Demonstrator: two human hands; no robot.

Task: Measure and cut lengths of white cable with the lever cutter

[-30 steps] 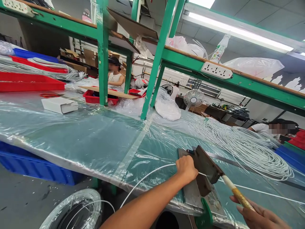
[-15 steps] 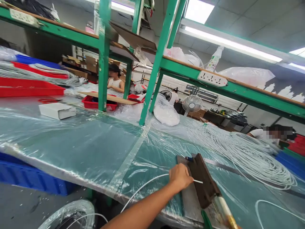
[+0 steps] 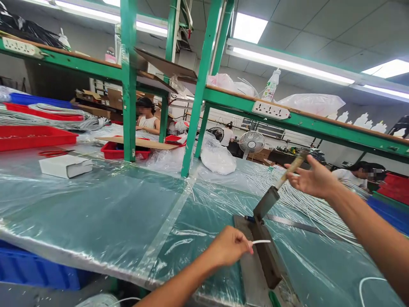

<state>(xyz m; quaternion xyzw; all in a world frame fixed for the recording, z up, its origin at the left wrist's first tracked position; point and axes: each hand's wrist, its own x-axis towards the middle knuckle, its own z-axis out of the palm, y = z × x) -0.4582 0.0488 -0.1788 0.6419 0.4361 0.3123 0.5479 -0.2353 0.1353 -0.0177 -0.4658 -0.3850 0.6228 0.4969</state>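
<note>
We work at a long bench [image 3: 96, 213] covered in clear plastic film, under a green rack [image 3: 198, 89] that stands on it. Far right on the bench lies a big heap of white cable [image 3: 319, 204], well apart from our left hand.

Near the bench's front edge sits the cutter [image 3: 262, 251]: a flat grey metal base with a dark brown blade arm hinged at its far end. The arm is lifted and tilted up to the right, ending in a pale, yellowish handle [image 3: 292, 168]. Our right hand [image 3: 311, 179] has its fingers loosely around that handle, more open than clenched; we cannot tell how firmly it grips.

Our left hand [image 3: 228, 247] is closed, pinching a thin white wire [image 3: 261, 241] just left of the cutter. A short stub of wire sticks out to the right of the fingers, over the base beneath the raised blade.

A steel ruler [image 3: 303, 226] runs off to the right from the cutter's hinge.

The cutter's near end is cut off by the bottom edge, and the wire behind our left hand is hidden by the arm. A loop of white wire [image 3: 367, 283] at the lower right is only partly in view. Whether the stub touches the base we cannot tell.
</note>
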